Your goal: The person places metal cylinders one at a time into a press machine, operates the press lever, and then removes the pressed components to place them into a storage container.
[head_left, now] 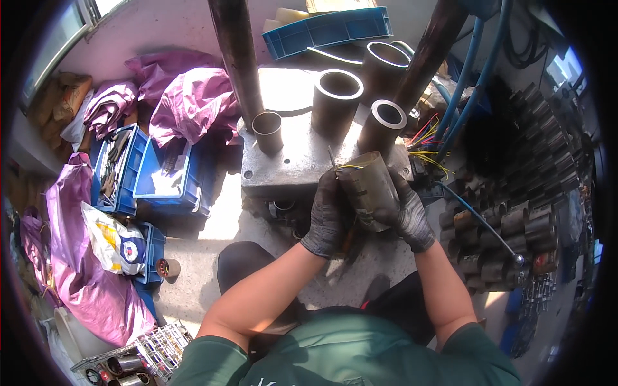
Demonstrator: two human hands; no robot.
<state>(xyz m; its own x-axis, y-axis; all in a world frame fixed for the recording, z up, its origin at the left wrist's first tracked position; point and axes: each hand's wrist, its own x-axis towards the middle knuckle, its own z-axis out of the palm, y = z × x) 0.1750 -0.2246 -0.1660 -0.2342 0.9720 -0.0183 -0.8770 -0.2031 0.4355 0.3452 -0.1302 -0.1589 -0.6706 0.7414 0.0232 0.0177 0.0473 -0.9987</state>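
Observation:
A hollow metal cylinder [368, 188] is tilted between my two gloved hands, in front of the near edge of the metal press table. Yellow and pale wires show at its upper opening. My left hand [327, 215] grips its left side, fingers near the upper rim. Beside those fingers a thin metal pin sticks up; whether I hold it cannot be made out. My right hand [409, 215] wraps round the cylinder's right and lower side. On the press table [283, 174] stand a thin-walled tube [268, 138] and thick-walled metal sleeves [336, 109].
Two dark steel columns [237, 64] rise from the table. Blue bins [168, 186] and purple sacks [84, 257] lie on the left. At right are stacked metal cylinders [508, 238], a ball-ended lever [483, 222], blue hoses [473, 83] and loose coloured wires [430, 145].

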